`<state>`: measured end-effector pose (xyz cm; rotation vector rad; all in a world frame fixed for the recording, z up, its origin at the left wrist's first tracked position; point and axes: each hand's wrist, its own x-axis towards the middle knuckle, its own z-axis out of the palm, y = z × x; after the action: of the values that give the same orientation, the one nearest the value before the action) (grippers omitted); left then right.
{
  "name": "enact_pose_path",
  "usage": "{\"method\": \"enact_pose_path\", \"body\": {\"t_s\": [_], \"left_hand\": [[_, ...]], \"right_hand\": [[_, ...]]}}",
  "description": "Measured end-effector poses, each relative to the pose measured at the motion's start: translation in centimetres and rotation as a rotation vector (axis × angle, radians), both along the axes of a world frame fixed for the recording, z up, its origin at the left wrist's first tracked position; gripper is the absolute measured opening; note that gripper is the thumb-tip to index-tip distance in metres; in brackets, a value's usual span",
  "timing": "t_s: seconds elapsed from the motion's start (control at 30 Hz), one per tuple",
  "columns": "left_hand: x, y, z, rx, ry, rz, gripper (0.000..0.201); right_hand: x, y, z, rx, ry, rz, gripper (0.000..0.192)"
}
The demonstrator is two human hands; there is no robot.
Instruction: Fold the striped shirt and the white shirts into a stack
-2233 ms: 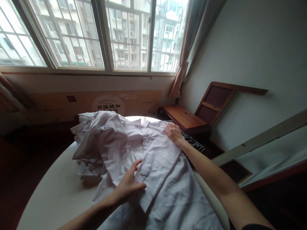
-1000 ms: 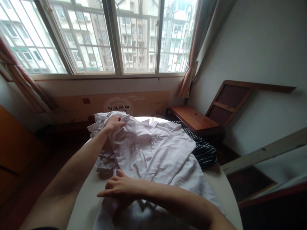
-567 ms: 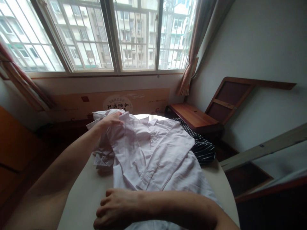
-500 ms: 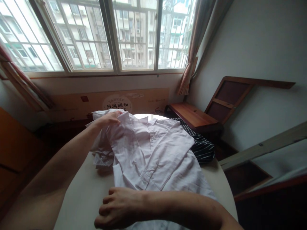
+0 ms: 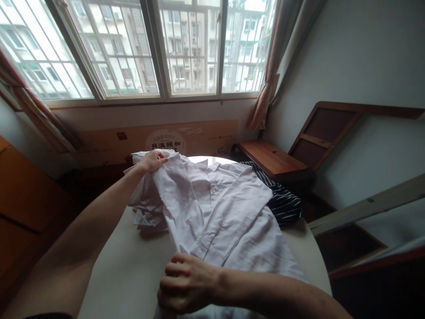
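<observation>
**Head view: white shirt held at two edges on the round table**

Head camera shows the white shirt (image 5: pixel 219 212) lying spread on the round table (image 5: pixel 133 270), over a crumpled pile of pale garments (image 5: pixel 146 210). The left hand (image 5: pixel 151 161) pinches the far shoulder edge; the right hand (image 5: pixel 186 281) is curled shut on the near hem. This looks like the straightening step (the cloth is not yet flat). A next move would need both grips tensioned evenly. A striped garment (image 5: pixel 282 204) lies beside it.
</observation>
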<state>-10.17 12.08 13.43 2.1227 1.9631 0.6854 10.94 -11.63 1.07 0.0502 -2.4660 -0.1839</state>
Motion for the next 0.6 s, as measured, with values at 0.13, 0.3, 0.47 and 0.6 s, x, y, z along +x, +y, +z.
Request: {"method": "enact_pose_path", "body": {"t_s": [0.13, 0.3, 0.47, 0.6], "left_hand": [[-1.4, -0.7, -0.1, -0.16, -0.013, -0.093, 0.038], [-2.5, -1.1, -1.4, -0.181, -0.078, -0.12, 0.035], [-0.1, -1.8, -1.4, 0.002, -0.314, -0.154, 0.033], [2.2, -2.2, -0.7, 0.069, -0.226, -0.001, 0.032]], "right_hand": [[1.1, 0.5, 1.2, 0.007, 0.177, -0.074, 0.004], [2.4, 0.6, 1.8, -0.054, 0.238, -0.037, 0.006], [2.5, 0.5, 0.9, -0.035, 0.179, 0.109, 0.011], [3.2, 0.4, 0.8, -0.101, 0.297, -0.016, 0.014]]}}
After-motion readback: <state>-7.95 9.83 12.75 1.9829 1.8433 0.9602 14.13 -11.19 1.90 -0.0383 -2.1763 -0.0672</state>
